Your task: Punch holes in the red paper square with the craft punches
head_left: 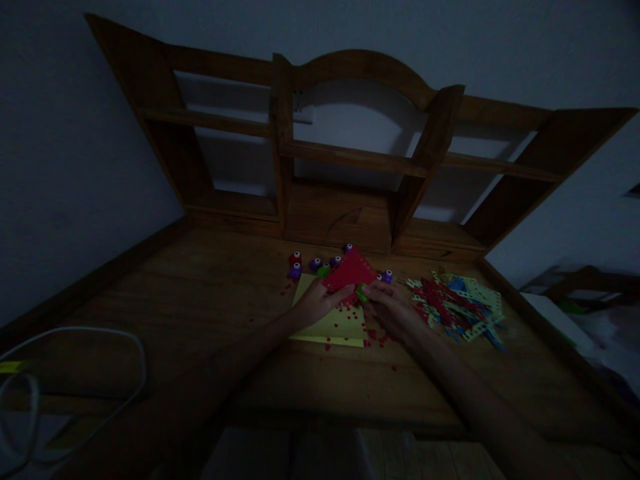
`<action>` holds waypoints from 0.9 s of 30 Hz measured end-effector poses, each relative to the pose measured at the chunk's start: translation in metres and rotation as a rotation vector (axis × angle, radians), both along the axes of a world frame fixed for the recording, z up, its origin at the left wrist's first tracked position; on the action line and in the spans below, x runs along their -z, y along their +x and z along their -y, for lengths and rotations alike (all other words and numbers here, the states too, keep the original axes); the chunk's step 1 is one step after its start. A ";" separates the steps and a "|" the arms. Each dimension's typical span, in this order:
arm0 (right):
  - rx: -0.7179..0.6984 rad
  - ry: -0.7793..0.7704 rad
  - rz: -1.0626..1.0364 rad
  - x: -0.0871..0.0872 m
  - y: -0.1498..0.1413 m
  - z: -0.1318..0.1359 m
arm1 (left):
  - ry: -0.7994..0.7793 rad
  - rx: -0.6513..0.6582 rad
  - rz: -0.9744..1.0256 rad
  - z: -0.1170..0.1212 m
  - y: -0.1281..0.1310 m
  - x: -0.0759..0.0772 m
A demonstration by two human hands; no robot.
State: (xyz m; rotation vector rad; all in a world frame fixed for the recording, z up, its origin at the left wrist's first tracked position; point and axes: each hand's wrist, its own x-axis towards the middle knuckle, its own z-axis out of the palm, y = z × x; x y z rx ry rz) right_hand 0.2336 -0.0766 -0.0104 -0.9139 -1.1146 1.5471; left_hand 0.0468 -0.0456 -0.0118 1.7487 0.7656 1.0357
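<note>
My left hand [316, 303] pinches the lower edge of a red sheet of paper [350, 270] full of punched holes, held above a yellow sheet [334, 324] lying on the wooden desk [210, 300]. My right hand [393, 308] is closed on a small green paper punch [361, 292] at the red sheet's lower corner. Small red paper bits [373, 337] are scattered on the yellow sheet and the desk around both hands.
Several small punches, purple, red and green [315, 265], stand in a row behind the sheets. A heap of punched paper strips in red, yellow and blue [457, 303] lies to the right. A wooden shelf unit [350, 153] rises at the back. A white cable [100, 347] loops at the left.
</note>
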 end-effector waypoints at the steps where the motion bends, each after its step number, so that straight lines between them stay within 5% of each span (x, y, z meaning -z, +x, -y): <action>1: 0.007 0.001 0.008 0.001 0.000 0.000 | 0.001 0.003 0.000 0.000 0.000 0.000; 9: 0.019 0.000 -0.024 -0.004 -0.005 0.003 | -0.041 0.024 0.006 0.002 -0.001 -0.001; 19: 0.105 0.002 -0.038 -0.001 -0.008 0.007 | -0.049 -0.008 0.058 0.025 0.001 -0.034; 27: 0.102 -0.029 -0.033 -0.005 -0.010 0.012 | -0.068 -0.033 0.067 0.025 0.001 -0.032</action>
